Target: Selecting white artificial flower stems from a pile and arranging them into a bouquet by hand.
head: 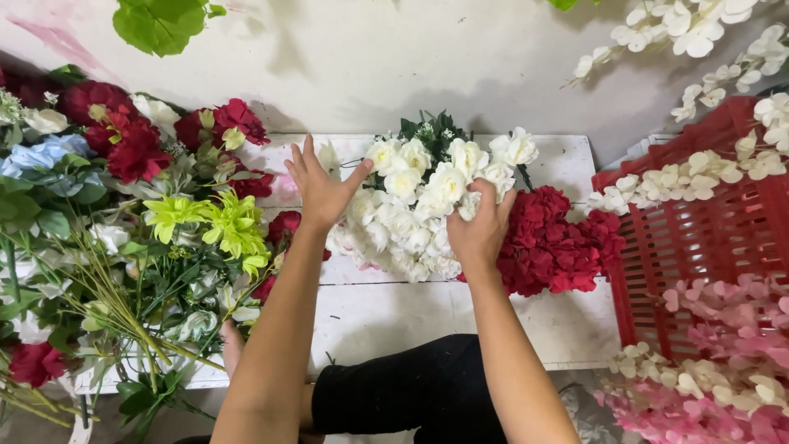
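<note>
A dense cluster of white artificial roses [415,205] with dark green leaves lies on a white wooden board [386,316]. My left hand [319,187] rests flat with fingers spread against the cluster's left edge. My right hand [481,226] has its fingers curled into the cluster's right side, gripping white blooms. A mound of red flowers [563,238] touches the white cluster on the right, just beyond my right hand.
A heap of mixed red, blue, white and lime-green stems [131,222] fills the left. A red plastic crate [699,238] at the right holds white sprays, with pink sprays [723,329] in front. My dark-clothed knee [411,386] is below the board.
</note>
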